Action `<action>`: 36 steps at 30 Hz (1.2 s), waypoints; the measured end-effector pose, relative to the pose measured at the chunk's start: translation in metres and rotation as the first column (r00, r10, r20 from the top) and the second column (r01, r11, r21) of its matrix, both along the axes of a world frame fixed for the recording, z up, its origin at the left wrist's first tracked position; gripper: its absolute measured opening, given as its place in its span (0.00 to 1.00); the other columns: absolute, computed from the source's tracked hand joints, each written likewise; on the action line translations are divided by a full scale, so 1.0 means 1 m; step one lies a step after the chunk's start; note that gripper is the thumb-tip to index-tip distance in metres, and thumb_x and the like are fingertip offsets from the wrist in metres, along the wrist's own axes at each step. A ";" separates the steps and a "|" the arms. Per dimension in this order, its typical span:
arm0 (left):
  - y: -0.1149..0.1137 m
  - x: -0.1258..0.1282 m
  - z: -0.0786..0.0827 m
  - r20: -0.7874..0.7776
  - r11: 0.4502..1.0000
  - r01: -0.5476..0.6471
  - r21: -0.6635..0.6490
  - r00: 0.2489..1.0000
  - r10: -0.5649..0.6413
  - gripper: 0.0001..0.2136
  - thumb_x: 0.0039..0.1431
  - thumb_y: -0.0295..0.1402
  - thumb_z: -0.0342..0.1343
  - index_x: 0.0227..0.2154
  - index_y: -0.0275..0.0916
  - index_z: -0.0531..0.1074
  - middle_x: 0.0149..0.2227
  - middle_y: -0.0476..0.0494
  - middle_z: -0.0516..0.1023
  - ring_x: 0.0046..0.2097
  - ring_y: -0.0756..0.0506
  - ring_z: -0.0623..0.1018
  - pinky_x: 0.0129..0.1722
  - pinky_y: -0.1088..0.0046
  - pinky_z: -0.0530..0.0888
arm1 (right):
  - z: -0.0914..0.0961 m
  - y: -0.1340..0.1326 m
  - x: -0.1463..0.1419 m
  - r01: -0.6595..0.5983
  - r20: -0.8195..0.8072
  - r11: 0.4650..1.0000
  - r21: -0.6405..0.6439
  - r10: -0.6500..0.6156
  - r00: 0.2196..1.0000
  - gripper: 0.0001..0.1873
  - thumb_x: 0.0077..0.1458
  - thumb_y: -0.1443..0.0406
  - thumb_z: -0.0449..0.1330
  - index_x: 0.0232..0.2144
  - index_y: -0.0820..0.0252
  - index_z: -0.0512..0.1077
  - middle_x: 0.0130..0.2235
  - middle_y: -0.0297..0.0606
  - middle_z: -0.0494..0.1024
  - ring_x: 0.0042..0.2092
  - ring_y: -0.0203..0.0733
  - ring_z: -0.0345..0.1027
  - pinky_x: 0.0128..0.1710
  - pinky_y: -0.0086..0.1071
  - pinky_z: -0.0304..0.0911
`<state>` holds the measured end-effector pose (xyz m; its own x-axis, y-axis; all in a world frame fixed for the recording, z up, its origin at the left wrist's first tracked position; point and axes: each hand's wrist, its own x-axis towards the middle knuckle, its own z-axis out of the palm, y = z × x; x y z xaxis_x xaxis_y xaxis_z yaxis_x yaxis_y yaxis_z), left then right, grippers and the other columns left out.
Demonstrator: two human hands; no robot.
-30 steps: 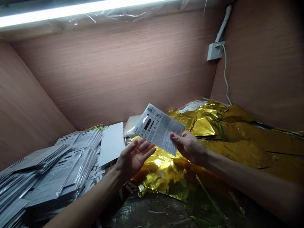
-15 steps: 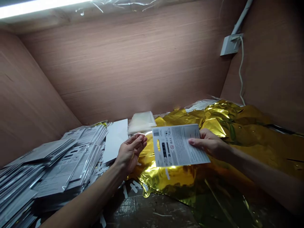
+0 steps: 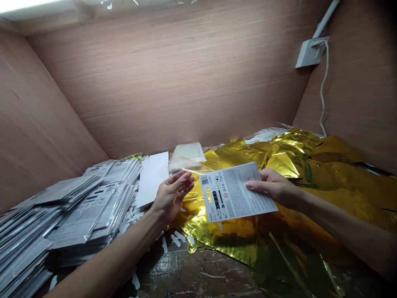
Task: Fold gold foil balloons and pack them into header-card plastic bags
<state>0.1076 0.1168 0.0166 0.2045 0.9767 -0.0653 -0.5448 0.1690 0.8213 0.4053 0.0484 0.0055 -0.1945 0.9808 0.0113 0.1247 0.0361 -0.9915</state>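
My right hand (image 3: 273, 186) grips the right end of a printed white card (image 3: 237, 192), thumb on top. The card has a hang slot, a barcode and small symbols, and lies tilted above gold foil. My left hand (image 3: 175, 192) is closed in a pinch, left of the card and apart from it. A clear plastic bag (image 3: 203, 166) runs from its fingertips toward the card's upper left corner; its edges are faint. Beneath both hands spreads a heap of shiny gold foil balloons (image 3: 217, 242). Behind the left hand stands a stack of clear bags (image 3: 187, 154).
Piles of bagged printed cards (image 3: 93, 207) fill the left side. A blank white sheet (image 3: 153, 176) lies beside them. Small white cut-outs (image 3: 175, 240) are scattered on the dark worn tabletop (image 3: 186, 273). A power socket (image 3: 312, 51) with a cable hangs at the upper right.
The card has tilted slightly, its left end lower. The clear bag at my left fingertips now shows spread toward the card. The camera view has shifted a little.
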 end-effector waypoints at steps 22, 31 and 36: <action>-0.014 0.012 -0.008 -0.059 0.995 0.099 0.000 0.993 -0.099 0.09 0.62 0.23 0.64 0.44 0.32 0.80 0.43 0.34 0.86 0.38 0.45 0.86 0.40 0.69 0.83 | -0.016 -0.009 -0.029 0.251 -0.065 0.956 0.152 -0.244 0.968 0.22 0.57 0.45 0.66 0.30 0.55 0.68 0.23 0.34 0.73 0.19 0.42 0.68 0.15 0.35 0.70; -0.019 0.014 -0.014 -0.012 0.994 0.107 0.031 0.994 -0.107 0.12 0.56 0.24 0.69 0.44 0.33 0.81 0.44 0.37 0.86 0.38 0.47 0.85 0.39 0.73 0.83 | -0.014 -0.017 -0.043 0.302 0.009 0.926 0.226 -0.312 0.950 0.24 0.58 0.42 0.63 0.29 0.55 0.68 0.21 0.35 0.75 0.18 0.46 0.72 0.13 0.34 0.62; -0.024 0.019 -0.017 -0.016 0.989 0.128 0.076 0.992 -0.127 0.16 0.52 0.27 0.73 0.44 0.33 0.82 0.44 0.35 0.85 0.40 0.45 0.85 0.42 0.73 0.82 | -0.017 -0.017 -0.050 0.233 -0.043 0.959 0.160 -0.229 0.972 0.25 0.60 0.42 0.61 0.31 0.57 0.70 0.25 0.38 0.77 0.22 0.46 0.74 0.17 0.34 0.66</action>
<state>0.1263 0.0928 0.0000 0.3275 0.9448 0.0060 -0.5139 0.1728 0.8402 0.3553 0.0318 -0.0112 0.0396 0.9834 0.1769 0.1251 0.1708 -0.9773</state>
